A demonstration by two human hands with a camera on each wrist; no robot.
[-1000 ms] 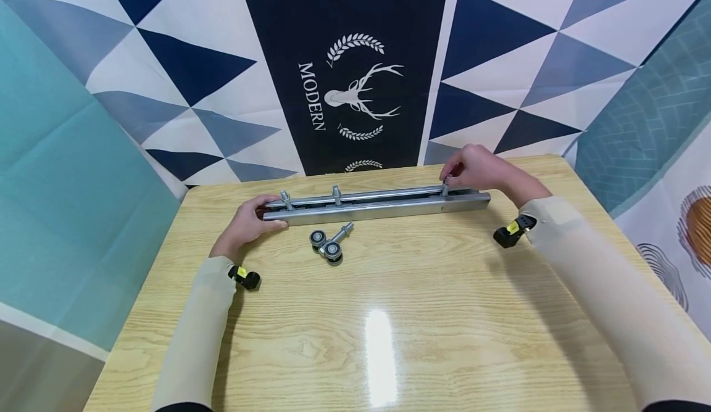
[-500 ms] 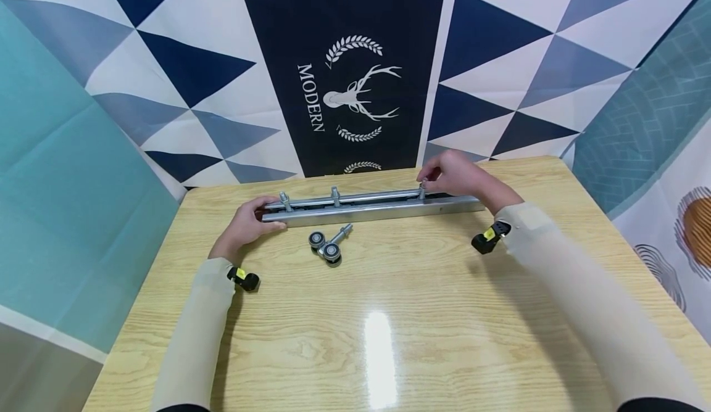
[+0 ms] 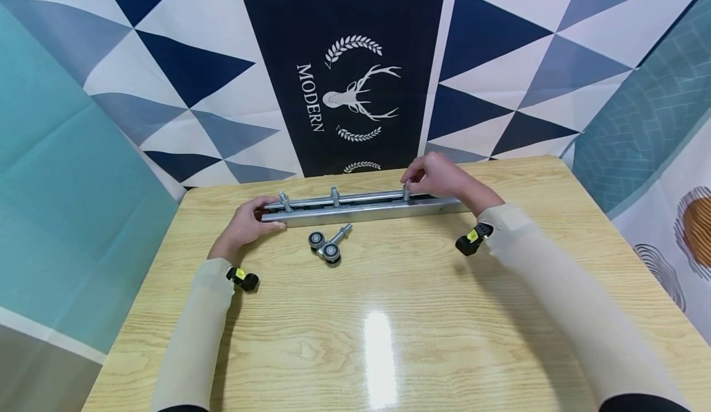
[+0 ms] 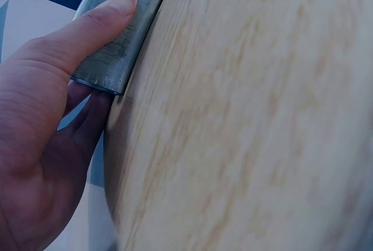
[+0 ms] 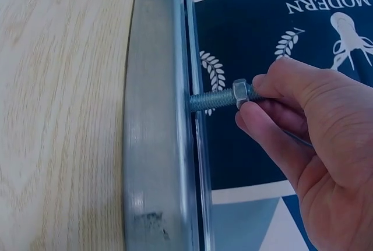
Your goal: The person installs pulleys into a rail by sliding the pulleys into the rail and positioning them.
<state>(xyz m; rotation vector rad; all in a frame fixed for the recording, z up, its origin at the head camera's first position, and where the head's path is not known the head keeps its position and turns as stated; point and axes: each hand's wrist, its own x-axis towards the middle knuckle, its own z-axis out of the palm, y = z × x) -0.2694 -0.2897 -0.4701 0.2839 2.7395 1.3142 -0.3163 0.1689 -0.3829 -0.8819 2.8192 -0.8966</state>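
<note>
A slotted metal track (image 3: 361, 213) lies across the back of the table with its slot facing up. My left hand (image 3: 246, 222) grips its left end, thumb on the front face in the left wrist view, fingers behind and partly hidden. My right hand (image 3: 441, 176) pinches the top of a threaded bolt (image 5: 215, 99) by its hex nut (image 5: 239, 92); the bolt stands up out of the slot. Two more upright bolts, a left one (image 3: 285, 201) and a middle one (image 3: 336, 196), rise from the track. Whatever they join inside is hidden.
A loose roller hanger (image 3: 331, 245) with black-rimmed wheels and a threaded bolt lies on the wooden table (image 3: 311, 338), just in front of the track. A patterned cloth wall (image 3: 355, 140) stands close behind the table's back edge.
My right hand has slid the pinched bolt leftward along the slot, toward the middle bolt. My left hand stays on the track's end, and the loose roller hanger has not moved.
</note>
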